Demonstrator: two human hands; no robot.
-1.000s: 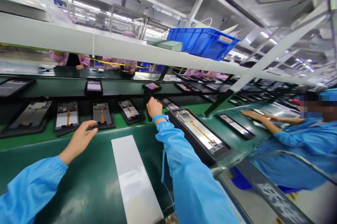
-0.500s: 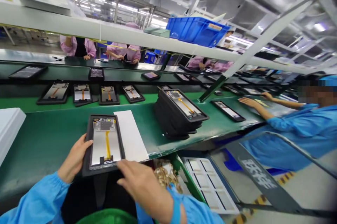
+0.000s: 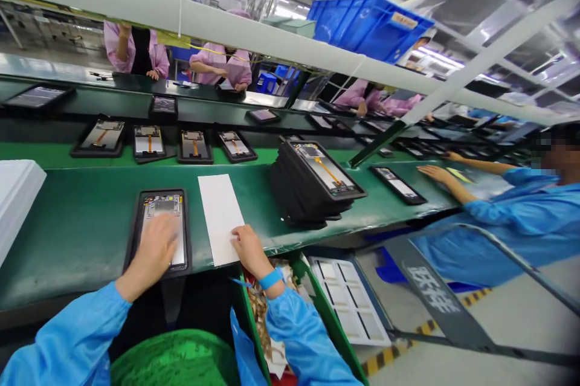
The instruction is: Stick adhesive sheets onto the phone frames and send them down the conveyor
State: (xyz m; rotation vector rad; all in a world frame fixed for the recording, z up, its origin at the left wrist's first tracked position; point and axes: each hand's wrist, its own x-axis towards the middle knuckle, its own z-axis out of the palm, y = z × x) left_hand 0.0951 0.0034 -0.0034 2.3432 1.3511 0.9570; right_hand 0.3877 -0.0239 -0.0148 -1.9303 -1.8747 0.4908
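An open tablet [image 3: 185, 235] in a black foam tray lies on the green bench in front of me, its circuit board at the far end. My left hand [image 3: 156, 244] is over its middle, covering part of the inside; motion blurs the fingers, so a grip cannot be told. To the right of the tablet lies a narrow white sheet [image 3: 220, 205]. My right hand [image 3: 249, 250] is at the sheet's near right edge, fingers bent and closed on that edge. Whether anything small sits between those fingertips is hidden.
Right of the sheet rises a stack of black trays [image 3: 301, 193], an open tablet on top. Several open tablets [image 3: 149, 143] line the green strip behind. A green bin [image 3: 333, 337] of scraps is below the bench edge. A co-worker in blue [image 3: 521, 205] works at right.
The tablet, held up in my left hand before, now rests on the bench. My left hand has moved over it. My right hand has gone from the tablet's corner to the white sheet.
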